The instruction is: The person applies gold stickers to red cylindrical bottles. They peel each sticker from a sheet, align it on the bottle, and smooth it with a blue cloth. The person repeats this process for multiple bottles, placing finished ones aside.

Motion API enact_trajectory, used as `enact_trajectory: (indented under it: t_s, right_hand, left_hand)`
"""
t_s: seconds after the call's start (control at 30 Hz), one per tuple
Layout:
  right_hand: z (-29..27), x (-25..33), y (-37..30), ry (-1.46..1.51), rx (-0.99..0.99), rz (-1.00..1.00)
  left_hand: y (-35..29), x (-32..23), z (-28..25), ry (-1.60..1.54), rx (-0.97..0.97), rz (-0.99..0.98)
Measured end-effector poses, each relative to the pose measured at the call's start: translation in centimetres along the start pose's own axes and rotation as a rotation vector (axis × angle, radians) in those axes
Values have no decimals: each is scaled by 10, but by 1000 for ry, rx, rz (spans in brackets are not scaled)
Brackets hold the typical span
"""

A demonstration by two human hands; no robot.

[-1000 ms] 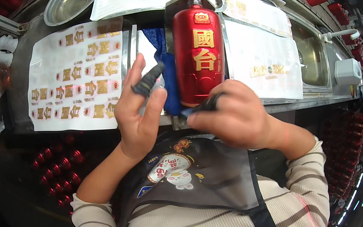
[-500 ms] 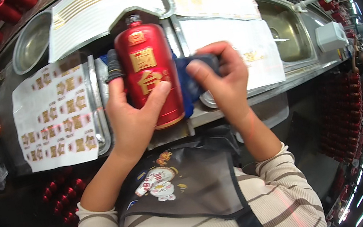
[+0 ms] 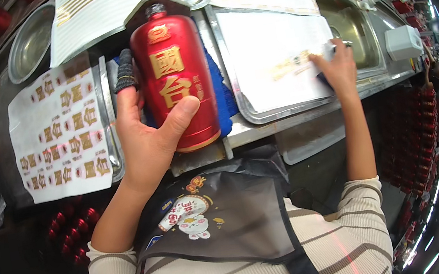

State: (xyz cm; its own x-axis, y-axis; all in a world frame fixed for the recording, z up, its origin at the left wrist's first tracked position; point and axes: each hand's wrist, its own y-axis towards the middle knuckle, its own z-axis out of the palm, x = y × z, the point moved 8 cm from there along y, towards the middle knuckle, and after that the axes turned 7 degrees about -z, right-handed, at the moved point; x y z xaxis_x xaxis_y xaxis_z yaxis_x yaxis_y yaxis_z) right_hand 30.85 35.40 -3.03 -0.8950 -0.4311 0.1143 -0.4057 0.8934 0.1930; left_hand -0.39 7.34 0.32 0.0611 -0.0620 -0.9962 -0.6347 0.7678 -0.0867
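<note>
A red bottle [image 3: 191, 113] with gold lettering and a dark neck lies tilted back in front of me. My left hand [image 3: 145, 131] is closed round its left side, thumb across the front, and a dark knitted finger cover [image 3: 124, 72] is on one finger. My right hand [image 3: 339, 71] is at the right edge of a tray with a white sheet [image 3: 273, 44] bearing a few gold marks. Its fingers are curled on a small dark blue-black pad-like thing [image 3: 325, 81], mostly hidden by the hand.
To the left lies a white sheet of gold transfers [image 3: 60, 155] on a metal tray. A steel bowl [image 3: 31, 46] stands behind it. Blue cloth [image 3: 221, 91] lies under the bottle. A sink [image 3: 354, 32] and a white container [image 3: 403, 43] are at the right.
My right hand has moved right, away from the bottle's side to the tray's right edge, with the dark thing. My left hand still holds the bottle.
</note>
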Motion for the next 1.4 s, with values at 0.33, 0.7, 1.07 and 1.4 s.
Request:
enact_trajectory:
  t_s: [0.33,0.7,1.07,1.4]
  right_hand:
    - [52,-133,41,827,183,376]
    - [-108,120,-49,694,68,-255]
    - [-113,191,-94,1290,254,-171]
    - [-10,206,-110,1583,291,92]
  left_hand:
    - [-20,18,-51,-132,-81,-75]
    - [-16,-53,-17,-188,126,315]
    - [-55,-30,-6,187,431,-73]
    - [-17,24,-57,-163,48,-152]
